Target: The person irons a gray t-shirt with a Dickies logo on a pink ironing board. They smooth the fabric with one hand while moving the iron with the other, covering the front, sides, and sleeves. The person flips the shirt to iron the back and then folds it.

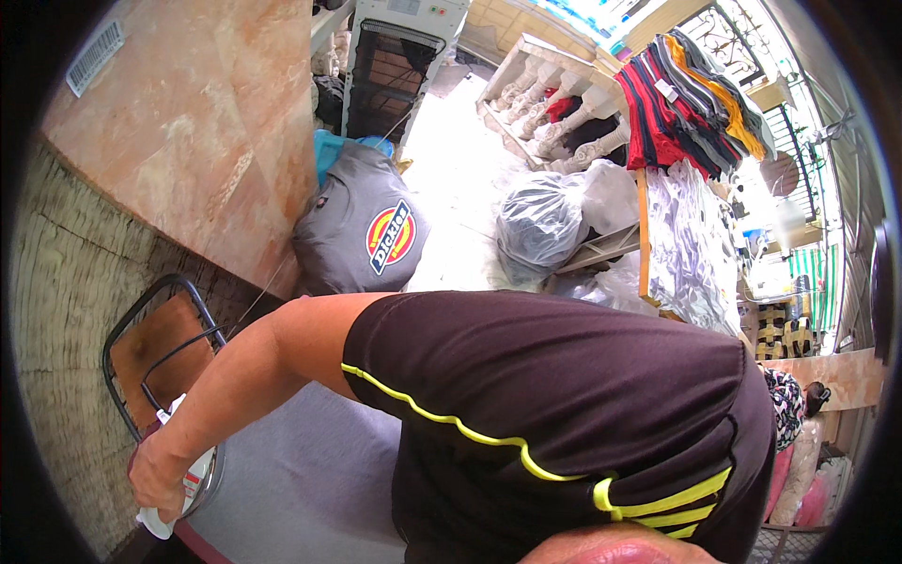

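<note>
My left hand (158, 481) is at the far left, at the end of my bent arm, with its fingers curled around a white object with a red-marked label (194, 477). The object has a rounded white end below my fingers and a shiny rim beside it; my hand hides much of it, so its kind cannot be told. It is at the edge of a grey cloth-covered surface (301, 470) with dark red trim. Just beyond my wrist stands a black metal frame with a brown board (162, 352). My right hand is out of view.
A pinkish marbled panel (188, 122) with a worn wooden side rises at upper left. Beside it sits a bulging grey cloth bundle (362, 221). Farther back are plastic-wrapped bundles (540, 226), a balustrade (554, 99) and a stack of folded garments (691, 103).
</note>
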A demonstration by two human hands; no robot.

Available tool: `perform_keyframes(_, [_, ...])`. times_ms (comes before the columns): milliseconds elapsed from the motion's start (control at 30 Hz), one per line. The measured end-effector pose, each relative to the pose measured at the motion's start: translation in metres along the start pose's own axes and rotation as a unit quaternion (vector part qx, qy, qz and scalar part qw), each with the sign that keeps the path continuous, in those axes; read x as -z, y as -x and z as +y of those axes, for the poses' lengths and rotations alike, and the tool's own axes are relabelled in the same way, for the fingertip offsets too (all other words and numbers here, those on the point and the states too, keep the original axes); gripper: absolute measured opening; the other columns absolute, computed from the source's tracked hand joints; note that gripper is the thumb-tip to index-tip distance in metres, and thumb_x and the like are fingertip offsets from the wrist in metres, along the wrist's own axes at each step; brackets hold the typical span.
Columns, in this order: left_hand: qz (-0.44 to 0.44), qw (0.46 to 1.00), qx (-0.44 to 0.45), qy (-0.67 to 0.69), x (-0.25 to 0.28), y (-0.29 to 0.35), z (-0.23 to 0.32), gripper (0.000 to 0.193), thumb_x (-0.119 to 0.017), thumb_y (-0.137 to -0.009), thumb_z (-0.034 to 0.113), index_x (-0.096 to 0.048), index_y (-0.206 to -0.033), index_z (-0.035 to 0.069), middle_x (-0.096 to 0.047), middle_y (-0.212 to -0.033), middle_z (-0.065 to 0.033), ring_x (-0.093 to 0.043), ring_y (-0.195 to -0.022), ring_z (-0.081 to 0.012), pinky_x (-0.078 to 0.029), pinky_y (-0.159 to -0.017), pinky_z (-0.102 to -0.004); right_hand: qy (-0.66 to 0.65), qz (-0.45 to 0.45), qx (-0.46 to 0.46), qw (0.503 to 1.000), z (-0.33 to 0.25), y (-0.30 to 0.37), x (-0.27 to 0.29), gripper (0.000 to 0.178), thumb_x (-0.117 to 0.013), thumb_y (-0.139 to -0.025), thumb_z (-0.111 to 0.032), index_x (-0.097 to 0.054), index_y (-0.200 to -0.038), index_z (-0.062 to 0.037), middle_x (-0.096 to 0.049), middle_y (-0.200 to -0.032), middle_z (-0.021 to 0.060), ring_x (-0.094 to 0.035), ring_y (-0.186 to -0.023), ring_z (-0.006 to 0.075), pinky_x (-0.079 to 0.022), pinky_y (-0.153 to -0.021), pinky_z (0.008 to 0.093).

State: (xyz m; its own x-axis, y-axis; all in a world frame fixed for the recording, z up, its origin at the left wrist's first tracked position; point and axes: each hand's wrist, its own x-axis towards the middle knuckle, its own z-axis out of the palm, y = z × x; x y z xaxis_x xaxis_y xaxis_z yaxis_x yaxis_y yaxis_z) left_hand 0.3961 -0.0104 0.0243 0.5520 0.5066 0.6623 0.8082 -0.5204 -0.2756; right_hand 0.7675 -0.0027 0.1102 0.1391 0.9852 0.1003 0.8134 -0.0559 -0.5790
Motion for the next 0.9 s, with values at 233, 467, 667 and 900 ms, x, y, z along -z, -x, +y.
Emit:
perform_keyframes(233, [0.011, 0.999, -0.042, -0.031, 0.011, -0.012, 0.01, 0.053, -0.059, -0.095, 0.05, -0.067, -0.117, 0.003, -0.064, -0.121, -0.0194, -0.06, -0.111, -0.0382, -0.045, -0.101, -0.053, 0.015, 0.022, 0.004, 1.0, 0.006, 0.002, 0.002, 0.05, -0.055, -0.084, -0.042, -0.074, -0.104, -0.0007, -0.072, -0.102, 0.0227, -0.069, -0.099, 0.0385, -0.054, -0.09, 0.0461])
perform_keyframes(467, [-0.242, 0.966, 0.079, -0.031, 0.0, 0.019, -0.023, 0.061, -0.045, -0.102, 0.053, -0.046, -0.147, 0.012, -0.045, -0.151, -0.0126, -0.044, -0.137, -0.031, -0.038, -0.112, -0.0432, -0.095, -0.026, -0.004, 0.995, -0.018, 0.029, 0.012, 0.045, -0.058, -0.083, -0.044, -0.076, -0.1, -0.0061, -0.073, -0.096, 0.0158, -0.071, -0.091, 0.0305, -0.056, -0.081, 0.0441])
perform_keyframes(667, [-0.124, 0.987, 0.054, 0.09, -0.044, 0.014, 0.001, 0.06, -0.056, -0.097, 0.047, -0.048, -0.145, 0.013, -0.044, -0.151, -0.0162, -0.04, -0.138, -0.0375, -0.034, -0.111, -0.0505, -0.069, -0.049, -0.096, 0.992, 0.008, 0.046, 0.035, 0.046, -0.05, -0.095, -0.047, -0.071, -0.114, -0.0113, -0.073, -0.094, 0.0154, -0.071, -0.084, 0.0271, -0.055, -0.078, 0.0416])
perform_keyframes(900, [-0.201, 0.958, 0.193, 0.067, -0.035, 0.004, 0.032, 0.07, -0.055, -0.092, 0.058, -0.045, -0.148, 0.016, -0.035, -0.158, -0.0104, -0.029, -0.145, -0.0365, -0.02, -0.115, -0.0571, 0.023, 0.027, 0.055, 0.998, 0.048, 0.024, 0.003, 0.044, -0.056, -0.09, -0.03, -0.06, -0.122, -0.0008, -0.067, -0.101, 0.0278, -0.067, -0.091, 0.0394, -0.054, -0.082, 0.0482])
